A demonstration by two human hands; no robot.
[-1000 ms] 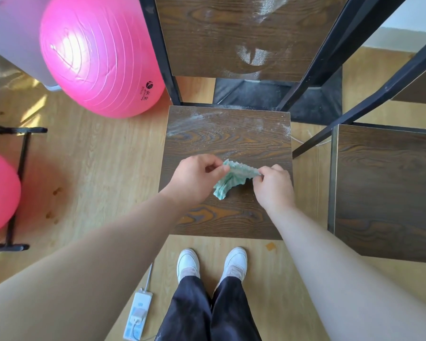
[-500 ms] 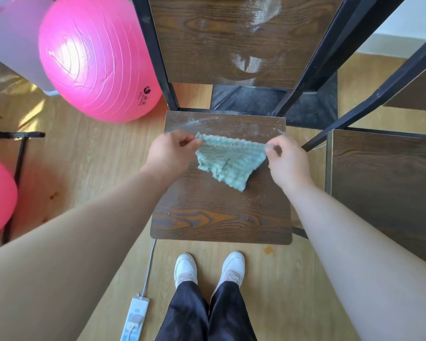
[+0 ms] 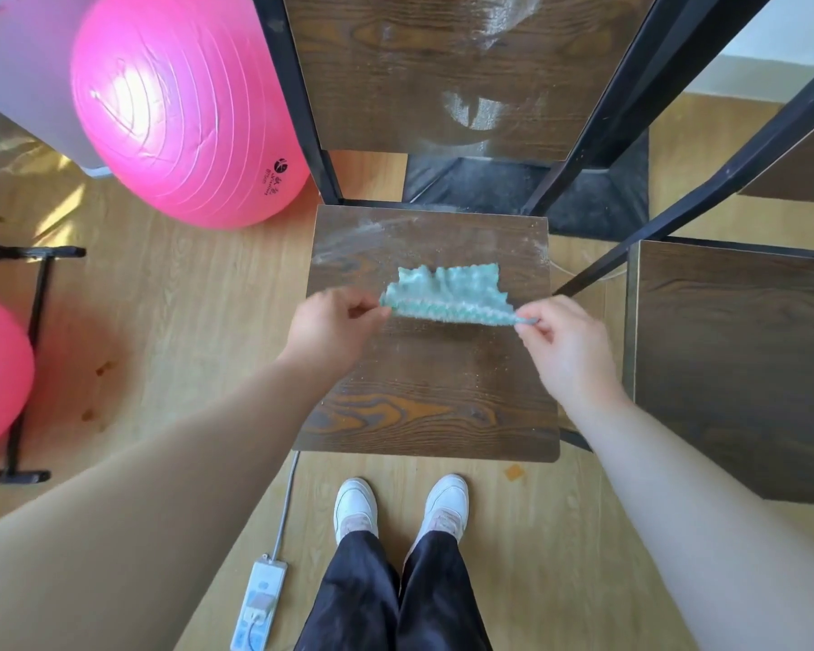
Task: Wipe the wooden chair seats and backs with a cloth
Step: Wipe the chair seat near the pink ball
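Soft cloth (image 3: 447, 293) is sagging between fingers; left hand (image 3: 332, 328) and right hand (image 3: 560, 340) are pinching its corners, likely light and limp.

Cloth (image 3: 447, 293) over chair seat (image 3: 431, 397); ball (image 3: 184, 105) left, second chair (image 3: 734, 368) right.

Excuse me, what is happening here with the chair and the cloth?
A person stands before a wooden chair seat and holds a green cloth stretched between the left hand and the right hand, just over the seat. White dust shows near the seat's back edge and on the chair back.
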